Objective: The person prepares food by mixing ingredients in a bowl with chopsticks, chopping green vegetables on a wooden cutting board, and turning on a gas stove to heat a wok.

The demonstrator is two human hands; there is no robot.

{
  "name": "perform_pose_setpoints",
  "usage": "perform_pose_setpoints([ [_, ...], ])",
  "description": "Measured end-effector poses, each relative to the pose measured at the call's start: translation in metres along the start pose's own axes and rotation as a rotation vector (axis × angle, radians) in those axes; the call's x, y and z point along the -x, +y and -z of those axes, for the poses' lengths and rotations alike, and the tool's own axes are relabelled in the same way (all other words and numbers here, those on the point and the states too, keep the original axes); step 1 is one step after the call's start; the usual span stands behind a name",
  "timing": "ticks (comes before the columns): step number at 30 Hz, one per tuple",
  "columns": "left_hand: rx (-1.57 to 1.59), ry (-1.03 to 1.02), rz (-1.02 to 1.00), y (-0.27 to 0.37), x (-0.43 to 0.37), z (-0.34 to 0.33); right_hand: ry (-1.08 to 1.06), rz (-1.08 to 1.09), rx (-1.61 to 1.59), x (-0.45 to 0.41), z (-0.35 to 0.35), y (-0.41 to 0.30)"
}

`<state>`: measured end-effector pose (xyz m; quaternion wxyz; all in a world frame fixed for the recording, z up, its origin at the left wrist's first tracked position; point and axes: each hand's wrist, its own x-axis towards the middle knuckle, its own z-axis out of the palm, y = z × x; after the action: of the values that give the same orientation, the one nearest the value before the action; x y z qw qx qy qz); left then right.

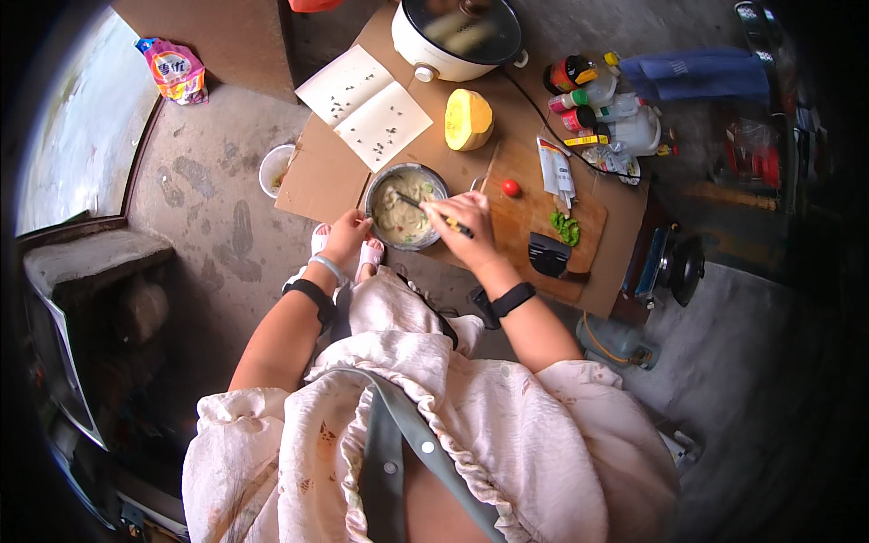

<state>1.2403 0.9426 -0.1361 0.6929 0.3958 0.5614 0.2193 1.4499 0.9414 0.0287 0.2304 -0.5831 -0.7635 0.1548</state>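
A round metal bowl (441, 182) at the near edge of the cardboard-covered table holds a thick pale batter (405, 216) with green and reddish bits. My left hand (347, 234) grips the bowl's left rim. In my right hand (467, 220) are dark chopsticks (411, 200) with yellowish ends, their tips in the batter. Right of the bowl, a wooden cutting board (506, 224) bears a small red tomato (510, 188), green leaves (565, 229), a cleaver with a black blade (548, 255) and an opened packet (555, 166).
Beyond the bowl are a cut pumpkin (468, 120), an open booklet with small dark bits (384, 123) and a white electric pan (441, 61) with a glass lid. Its black cord (543, 122) runs past bottles (635, 130). A white bucket (275, 170) stands left of the table.
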Motion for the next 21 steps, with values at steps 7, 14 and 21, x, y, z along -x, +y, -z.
perform_pose_setpoints([
  [7,0.061,-0.013,0.036,0.006,0.005,-0.001,-0.161,-0.091,0.042,0.052,0.015,0.019],
  [14,0.088,-0.022,-0.006,0.004,0.003,0.001,0.004,-0.005,-0.021,0.019,-0.016,0.01],
  [21,0.046,0.008,0.016,0.005,0.007,-0.001,-0.06,-0.012,-0.122,0.062,-0.022,-0.006],
])
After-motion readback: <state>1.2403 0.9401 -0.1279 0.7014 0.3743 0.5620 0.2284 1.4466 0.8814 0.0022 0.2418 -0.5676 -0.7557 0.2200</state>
